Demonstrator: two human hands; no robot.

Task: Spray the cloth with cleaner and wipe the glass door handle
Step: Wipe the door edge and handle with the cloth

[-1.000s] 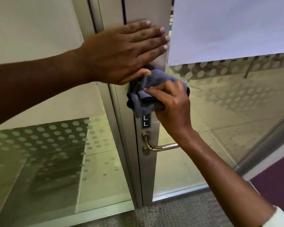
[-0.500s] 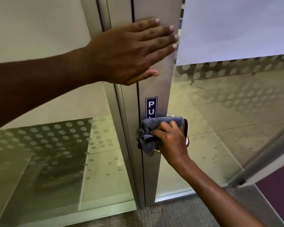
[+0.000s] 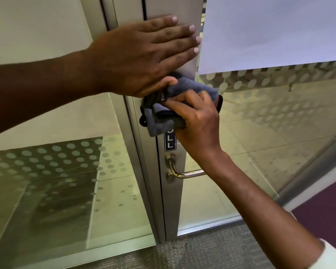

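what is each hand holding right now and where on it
The right hand grips the bunched grey cloth by its right side, pressing it on the door frame. The left hand holds nothing, lying flat on the frame.

Cloth (image 3: 163, 121) on door frame (image 3: 173, 200), above handle (image 3: 182, 172); left hand (image 3: 142, 57) above cloth.

Dotted frosted glass panels (image 3: 62, 167), grey carpet (image 3: 211, 253), tiled floor (image 3: 270, 136) beyond

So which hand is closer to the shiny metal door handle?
Right. The right hand holds the grey cloth just above the shiny metal door handle; the left hand presses flat higher up.
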